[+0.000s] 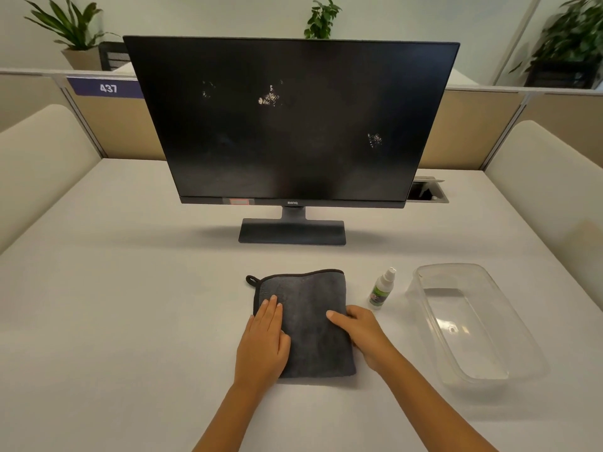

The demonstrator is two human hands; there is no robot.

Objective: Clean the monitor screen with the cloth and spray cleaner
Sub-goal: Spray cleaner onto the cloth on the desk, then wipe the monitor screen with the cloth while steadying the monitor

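Note:
A black monitor stands on its base at the back of the white desk, its dark screen marked with whitish smudges in three spots. A folded dark grey cloth lies flat on the desk in front of it. My left hand rests flat on the cloth's left edge, fingers straight. My right hand grips the cloth's right edge, thumb on top and fingers tucked beneath. A small white spray bottle with a green label stands upright just right of the cloth, untouched.
A clear plastic tub sits at the right of the desk. A cable hatch opens behind the monitor's right corner. Beige partitions and cushioned seats border the desk; potted plants stand beyond.

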